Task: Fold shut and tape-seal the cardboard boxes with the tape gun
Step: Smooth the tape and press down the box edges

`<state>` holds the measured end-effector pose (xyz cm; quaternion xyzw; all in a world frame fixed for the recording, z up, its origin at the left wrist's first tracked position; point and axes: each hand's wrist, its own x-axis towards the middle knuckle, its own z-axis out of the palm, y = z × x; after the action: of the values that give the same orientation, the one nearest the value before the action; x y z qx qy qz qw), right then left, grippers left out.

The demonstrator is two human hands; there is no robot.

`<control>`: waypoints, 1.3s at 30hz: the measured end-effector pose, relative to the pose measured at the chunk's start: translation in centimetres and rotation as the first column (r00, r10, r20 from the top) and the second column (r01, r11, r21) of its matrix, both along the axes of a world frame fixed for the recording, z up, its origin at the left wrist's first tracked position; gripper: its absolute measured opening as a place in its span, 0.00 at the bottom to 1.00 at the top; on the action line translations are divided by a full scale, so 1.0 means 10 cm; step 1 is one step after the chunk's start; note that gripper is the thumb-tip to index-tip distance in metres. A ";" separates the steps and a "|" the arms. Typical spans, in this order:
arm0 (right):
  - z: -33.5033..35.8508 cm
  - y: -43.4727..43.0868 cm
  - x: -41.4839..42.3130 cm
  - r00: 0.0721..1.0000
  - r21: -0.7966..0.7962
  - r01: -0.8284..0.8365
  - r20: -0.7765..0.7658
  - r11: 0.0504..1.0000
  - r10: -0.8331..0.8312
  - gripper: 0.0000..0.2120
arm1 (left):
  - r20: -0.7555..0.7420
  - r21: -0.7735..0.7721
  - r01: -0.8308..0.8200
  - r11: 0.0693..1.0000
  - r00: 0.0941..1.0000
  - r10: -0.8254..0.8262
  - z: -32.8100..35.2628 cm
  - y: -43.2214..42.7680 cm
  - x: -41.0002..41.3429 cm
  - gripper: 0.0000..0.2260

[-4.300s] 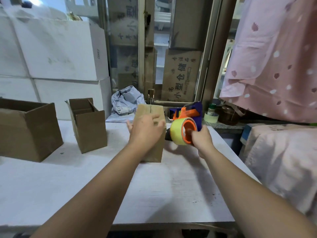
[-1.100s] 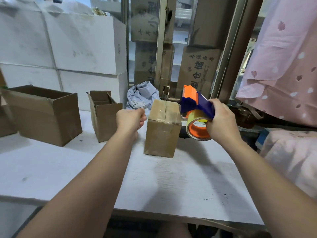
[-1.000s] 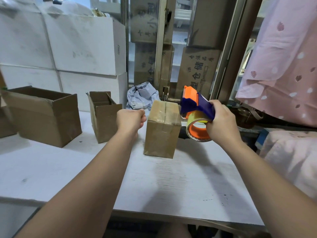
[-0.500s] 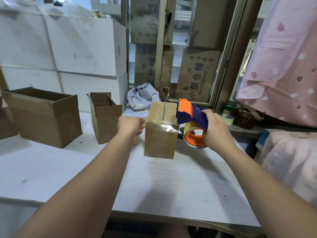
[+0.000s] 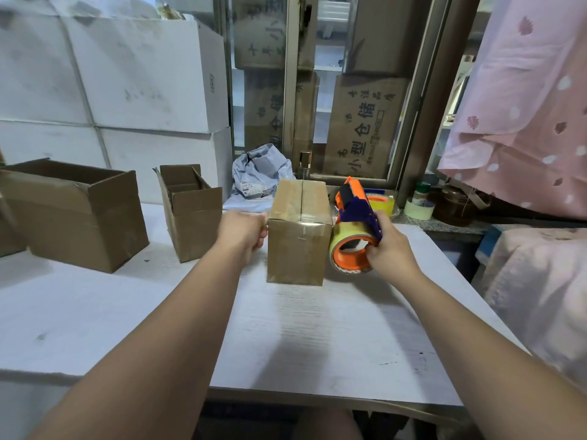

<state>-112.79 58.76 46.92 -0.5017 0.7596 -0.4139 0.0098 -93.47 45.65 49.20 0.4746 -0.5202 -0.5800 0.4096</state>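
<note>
Head view: shows the taped box [image 5: 298, 249] upright mid-table [image 5: 317, 338], flaps down, clear tape along a top seam running away from the body and lapping over the near edge. Finds the right hand [image 5: 394, 254] wrapped round the tape gun [image 5: 354, 217], just right of the box, roll beside its right wall. Finds the left hand [image 5: 243, 231] fisted against the upper left edge, nothing visible inside. Leaves the small open box [image 5: 190, 211] further left, nearer the left hand, so likely its reach next.
</note>
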 end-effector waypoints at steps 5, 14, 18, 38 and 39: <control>0.00 -0.02 0.03 1.000 -0.005 -0.007 0.005 1.000 0.007 0.27 | 0.041 0.180 -0.091 0.979 0.996 0.085 -0.46 0.14 -0.02 0.10; 0.00 -0.10 0.08 0.999 -0.028 0.036 0.002 0.999 -0.036 0.22 | 0.075 -0.546 -0.004 0.838 0.996 0.053 -0.56 0.39 0.00 0.32; 0.01 -0.12 0.12 0.999 -0.022 0.049 0.014 0.999 -0.049 0.21 | -0.019 -0.465 0.019 0.885 0.999 -0.031 -0.57 0.42 0.06 0.30; 0.10 -0.01 0.13 0.977 -0.019 -0.008 0.215 1.000 0.012 0.23 | 0.625 -0.780 0.488 0.391 0.585 0.517 -0.20 0.42 -0.12 0.18; 0.11 0.00 0.12 0.977 -0.022 -0.015 0.214 1.000 0.019 0.23 | 0.639 -0.768 0.500 0.400 0.572 0.514 -0.17 0.42 -0.12 0.17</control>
<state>-111.63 58.77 48.01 -0.4608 0.7454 -0.4732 0.0899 -94.71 49.85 47.46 0.3776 -0.8673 0.1024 0.3077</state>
